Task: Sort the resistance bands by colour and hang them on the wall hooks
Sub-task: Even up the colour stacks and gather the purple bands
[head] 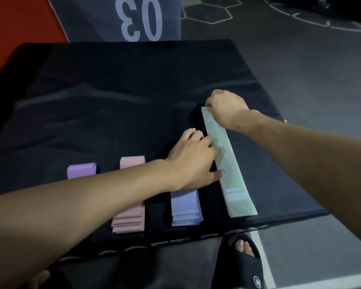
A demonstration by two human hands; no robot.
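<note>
On the black mat point(113, 97) we have four colour groups laid out side by side: a purple band point(81, 170) at far left, a pink stack point(128, 222), a lavender stack point(186, 209), and the green band point(229, 163) at far right, lying long and slightly askew. Our right hand point(227, 107) is curled at the green band's far end and seems to pinch it — the fingertips are hidden, so we judge rather than see this. Our left hand point(194, 159) lies flat, fingers straight, pressing the band's left edge near its middle.

Risks as we read them:
- Dark shapes between the lavender stack and the green band may be black bands; against the black mat they are easy to miss or to drag along.
- Our left forearm crosses over the pink and lavender stacks — pulling it back low could fan them out or mix the colours.
- Pulling the far end while the middle is pinned could twist the green band.

No hooks are in view; hanging is not yet begun.
</note>
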